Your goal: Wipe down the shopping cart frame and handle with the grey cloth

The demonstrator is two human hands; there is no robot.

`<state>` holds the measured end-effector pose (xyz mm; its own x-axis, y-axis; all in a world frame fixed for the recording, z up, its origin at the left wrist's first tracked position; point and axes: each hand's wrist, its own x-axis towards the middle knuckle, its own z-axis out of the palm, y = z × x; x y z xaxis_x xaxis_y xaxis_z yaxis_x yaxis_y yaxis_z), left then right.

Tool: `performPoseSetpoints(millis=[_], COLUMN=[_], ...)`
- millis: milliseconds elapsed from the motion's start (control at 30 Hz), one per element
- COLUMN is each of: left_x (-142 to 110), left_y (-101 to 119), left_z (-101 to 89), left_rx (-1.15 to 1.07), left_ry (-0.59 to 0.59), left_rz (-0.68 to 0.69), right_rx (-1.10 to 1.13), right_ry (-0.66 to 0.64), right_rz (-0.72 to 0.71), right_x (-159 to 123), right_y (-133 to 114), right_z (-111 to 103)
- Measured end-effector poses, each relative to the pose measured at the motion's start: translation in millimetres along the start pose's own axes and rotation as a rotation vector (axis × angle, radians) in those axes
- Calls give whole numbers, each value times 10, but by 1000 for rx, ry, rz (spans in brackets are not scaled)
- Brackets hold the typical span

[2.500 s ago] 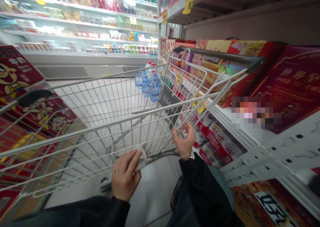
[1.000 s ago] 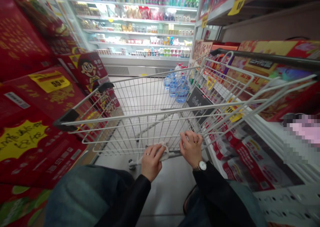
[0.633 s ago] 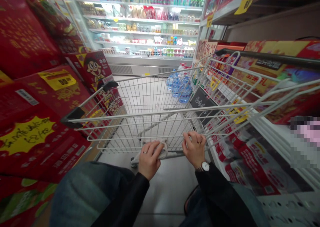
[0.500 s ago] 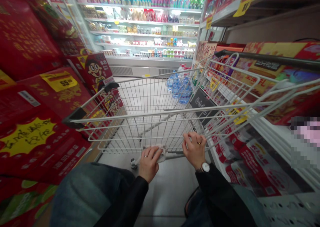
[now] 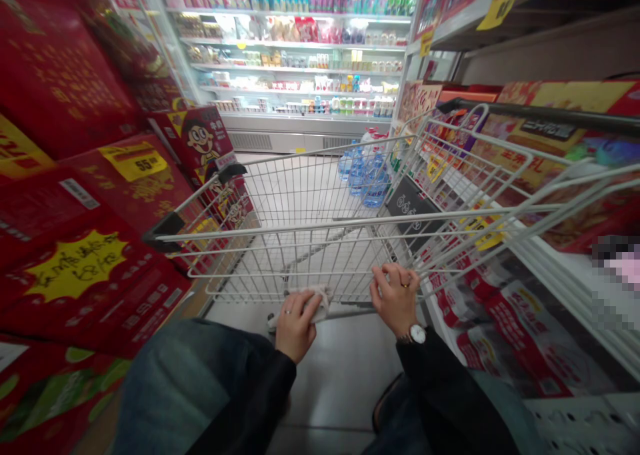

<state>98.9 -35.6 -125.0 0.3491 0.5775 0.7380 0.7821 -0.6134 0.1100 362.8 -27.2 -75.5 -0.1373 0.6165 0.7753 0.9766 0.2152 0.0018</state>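
Note:
A metal wire shopping cart [image 5: 320, 226] stands sideways in front of me. At its lower near side, my left hand [image 5: 296, 327] has its fingers curled over a pale, crumpled cloth [image 5: 323, 303], pressing it against the bottom wires. My right hand [image 5: 397, 301] is closed around the wires of the same side, farther right; its fingertips are partly hidden behind them. A ring shows on each hand and a watch [image 5: 417, 333] on the right wrist. No goods show in the basket.
Red gift boxes [image 5: 65, 205] are stacked close on the left. Shelves with boxes [image 5: 540, 138] and red-and-clear packs [image 5: 525, 335] line the right. Large water bottles [image 5: 376, 181] stand on the floor past the cart, before a lit refrigerated display [image 5: 300, 125]. My knees flank the hands.
The cart and surroundings have shifted slightly rightward in view. My left hand, with the cloth, has moved a little left along the cart's lower wires. My right hand keeps its place on the cart.

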Motion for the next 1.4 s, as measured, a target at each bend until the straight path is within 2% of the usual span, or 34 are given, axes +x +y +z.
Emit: performPoseSetpoints(millis=[100,167,300,400,600,700,833,1033,1200,1400], left_x=[127,194,78,-29,136,58,-119,-33,-88,-12], left_y=[-22,-42,-85,-97,-113,-159,-205,-231,-211,-181], left_z=[-126,-171,-67,-5,-162,-119,-49,-161,-144,-254], left_rx=[-19,-8,32,19,-26,22,45,33,62,42], left_ry=[135,173,91,27,122,76,-16,52,-19,43], left_rz=[-6,-7,19,-26,-19,7,-30,-46,-87,-175], right_rx=[3,3,-3,-10,-19,-26,-30,-57,-62,-66], right_ry=[4,8,5,-16,-15,-17,-15,-20,-15,2], right_rz=[-1,-2,-10,-12,-13,-15,-25,-37,-38,-50], right_x=[-8,-14,-14,-11,-22,-24,-23,-30,-19,-28], right_y=[5,12,22,23,31,33,35,58,56,61], right_z=[-7,-5,2,4,5,4,-4,-11,-13,-15])
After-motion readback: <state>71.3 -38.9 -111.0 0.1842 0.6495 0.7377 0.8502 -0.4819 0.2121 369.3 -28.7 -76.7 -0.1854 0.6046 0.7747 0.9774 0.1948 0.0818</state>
